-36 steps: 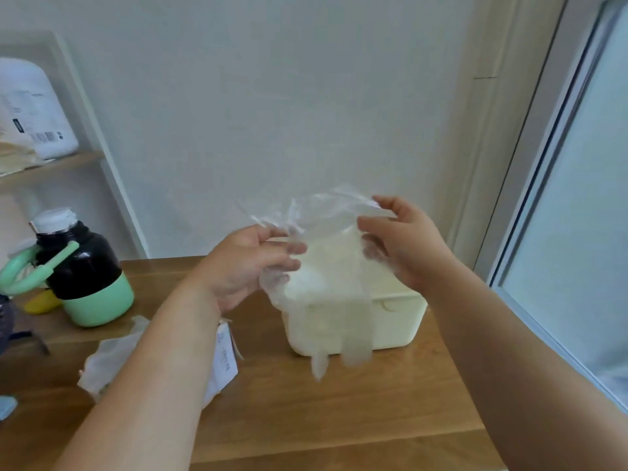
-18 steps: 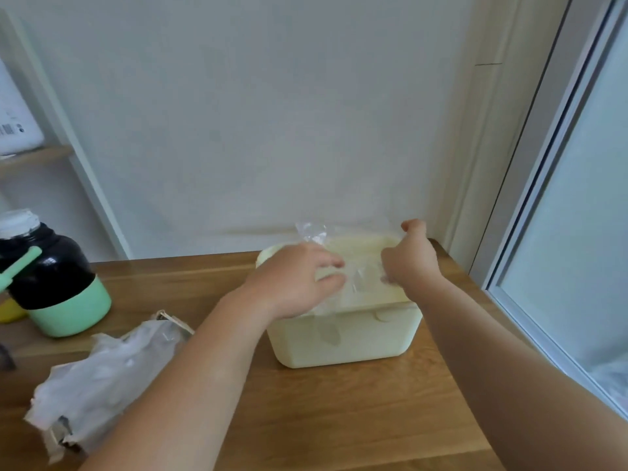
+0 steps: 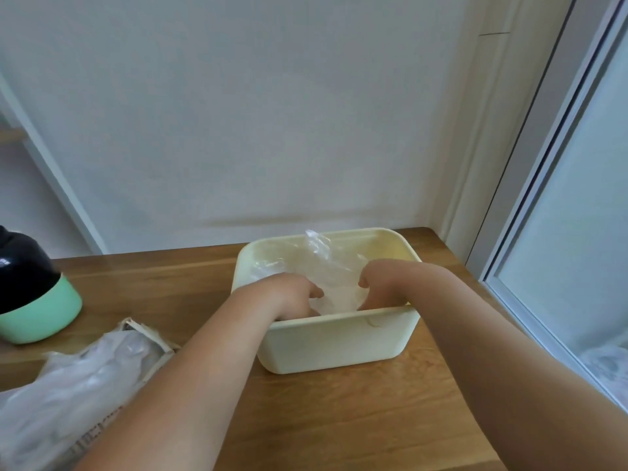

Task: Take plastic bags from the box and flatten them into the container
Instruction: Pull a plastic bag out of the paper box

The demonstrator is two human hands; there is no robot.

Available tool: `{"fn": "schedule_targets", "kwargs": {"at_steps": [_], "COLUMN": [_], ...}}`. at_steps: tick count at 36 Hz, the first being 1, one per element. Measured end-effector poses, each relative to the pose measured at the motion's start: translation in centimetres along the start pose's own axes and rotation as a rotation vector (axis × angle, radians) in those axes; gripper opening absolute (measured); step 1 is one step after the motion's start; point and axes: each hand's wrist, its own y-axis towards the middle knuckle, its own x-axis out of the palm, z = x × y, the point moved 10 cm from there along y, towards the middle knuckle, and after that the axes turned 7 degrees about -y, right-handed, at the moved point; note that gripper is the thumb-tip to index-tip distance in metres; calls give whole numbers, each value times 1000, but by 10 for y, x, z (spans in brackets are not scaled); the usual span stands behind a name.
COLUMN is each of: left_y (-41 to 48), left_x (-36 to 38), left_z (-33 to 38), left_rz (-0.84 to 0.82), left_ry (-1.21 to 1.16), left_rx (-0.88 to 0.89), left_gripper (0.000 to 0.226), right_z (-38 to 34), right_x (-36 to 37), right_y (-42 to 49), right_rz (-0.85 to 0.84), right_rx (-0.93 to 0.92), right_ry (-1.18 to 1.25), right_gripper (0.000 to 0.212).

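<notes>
A corner of a home, by its household odds and ends.

The left hand (image 3: 289, 294) and right hand (image 3: 380, 283) are sunk in a cream plastic container (image 3: 339, 341) on a wooden table (image 3: 339, 419) that is set against a plain white wall (image 3: 272, 113). Well to the left of the grip stands a black flask (image 3: 30, 290) with a mint-green base. Left of the grip and nearer the person lies a torn box (image 3: 149, 338) spilling clear bags. To the right of the grip runs the pale frame of a glazed sliding door (image 3: 530, 171). Far left rises a white shelf post (image 3: 51, 178).
</notes>
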Motion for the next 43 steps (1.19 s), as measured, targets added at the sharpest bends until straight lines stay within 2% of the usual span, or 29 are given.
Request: {"fn": "schedule_targets", "kwargs": {"at_steps": [3, 6, 8, 16, 22, 28, 33, 37, 43], "left_y": [4, 5, 3, -33, -77, -129, -175, -201, -192], "left_x": [1, -3, -12, -50, -66, -68, -59, -47, -8], "left_z": [-3, -7, -11, -15, -26, -59, -111, -154, -181], "left_rz": [-8, 30, 97, 451, 642, 767, 829, 833, 581], "left_ry": [-42, -101, -154, -429, -474, -556, -470, -395, -395], "left_rx": [-7, -1, 17, 169, 217, 202, 64, -87, -187], "left_gripper": [59, 62, 60, 24, 20, 17, 19, 27, 31], "right_z": [0, 0, 0, 1, -19, -71, -136, -186, -240], "right_x": [8, 6, -3, -44, -64, -74, -59, -44, -29], "right_y": [8, 8, 4, -30, -67, -98, -95, -84, -67], "right_rz": [-44, -15, 55, 372, 628, 747, 701, 634, 497], "right_rx": [2, 13, 12, 3, -53, -217, -372, -441, -506], "right_ry": [18, 85, 135, 236, 327, 577, 795, 812, 739], "right_gripper": [55, 54, 51, 46, 35, 24, 12, 20, 30]}}
